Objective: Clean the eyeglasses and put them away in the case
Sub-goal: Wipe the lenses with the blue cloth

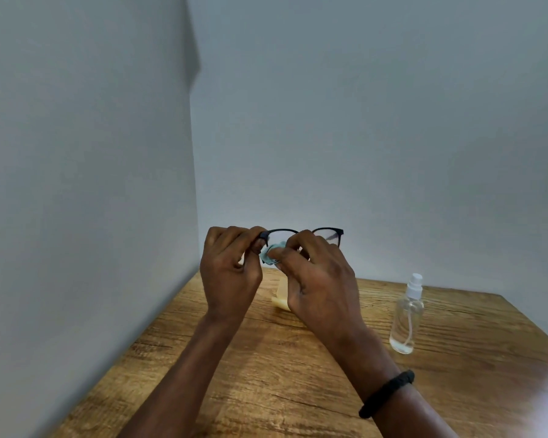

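Note:
Black-framed eyeglasses (328, 233) are held up in the air above the table, in front of the wall. My left hand (230, 270) pinches the frame at its left end. My right hand (320, 279) presses a small pale teal cloth (268, 254) against the left lens with thumb and fingers. The right lens and its temple stick out free to the right. A pale yellow object, possibly the case (280, 300), lies on the table below my hands and is mostly hidden by them.
A clear spray bottle (407, 314) with a white nozzle stands upright on the wooden table (298, 390) to the right of my right forearm. Grey walls close the table on the left and at the back. A black band circles my right wrist.

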Demonstrator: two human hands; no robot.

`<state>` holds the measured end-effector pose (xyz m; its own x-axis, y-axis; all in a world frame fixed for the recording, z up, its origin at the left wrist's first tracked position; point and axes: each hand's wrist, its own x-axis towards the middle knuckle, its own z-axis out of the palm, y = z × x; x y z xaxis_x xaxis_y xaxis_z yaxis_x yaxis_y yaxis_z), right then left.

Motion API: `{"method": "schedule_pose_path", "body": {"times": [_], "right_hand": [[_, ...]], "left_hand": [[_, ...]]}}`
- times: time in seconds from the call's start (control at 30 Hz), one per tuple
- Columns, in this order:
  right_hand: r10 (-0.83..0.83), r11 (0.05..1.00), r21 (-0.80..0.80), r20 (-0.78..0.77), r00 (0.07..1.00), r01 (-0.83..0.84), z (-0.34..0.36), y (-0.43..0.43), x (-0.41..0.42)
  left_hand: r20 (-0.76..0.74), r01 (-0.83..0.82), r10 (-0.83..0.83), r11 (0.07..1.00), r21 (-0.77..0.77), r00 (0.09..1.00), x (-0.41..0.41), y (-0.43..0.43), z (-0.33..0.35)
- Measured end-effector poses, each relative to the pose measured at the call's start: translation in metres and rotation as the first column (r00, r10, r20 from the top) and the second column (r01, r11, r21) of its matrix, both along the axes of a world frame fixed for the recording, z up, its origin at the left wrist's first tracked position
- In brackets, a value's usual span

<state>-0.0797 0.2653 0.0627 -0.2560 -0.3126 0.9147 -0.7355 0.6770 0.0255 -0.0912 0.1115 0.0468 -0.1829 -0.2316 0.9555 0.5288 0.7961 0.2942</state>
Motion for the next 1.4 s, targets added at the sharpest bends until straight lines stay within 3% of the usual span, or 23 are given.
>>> {"method": "schedule_pose_path", "body": {"times": [0.13,0.37,0.63,1.17,1.4], "right_hand": [[-0.020,0.998,-0.056,0.015,1.000,0.020,0.000,0.005,-0.002],[-0.009,0.900,-0.436,0.030,1.000,0.021,0.013,0.034,-0.013],[-0.112,0.925,-0.352,0.109,0.988,0.144,0.007,0.033,-0.020],[-0.009,0.987,-0.158,0.144,0.990,0.032,0.004,0.025,-0.016],[-0.094,0.960,-0.242,0.197,0.976,0.141,0.005,0.032,-0.020]], "left_hand": [[0.024,-0.024,0.023,0.999,0.045,0.999,-0.005,-0.008,0.000],[0.024,-0.047,0.044,0.990,0.133,0.999,-0.010,-0.019,0.000],[0.023,0.005,-0.008,0.992,0.123,1.000,-0.007,-0.012,0.000],[0.045,-0.015,0.006,0.977,0.211,0.999,-0.012,-0.017,-0.002],[0.060,0.008,-0.022,0.973,0.229,0.998,-0.011,-0.015,-0.001]]}}
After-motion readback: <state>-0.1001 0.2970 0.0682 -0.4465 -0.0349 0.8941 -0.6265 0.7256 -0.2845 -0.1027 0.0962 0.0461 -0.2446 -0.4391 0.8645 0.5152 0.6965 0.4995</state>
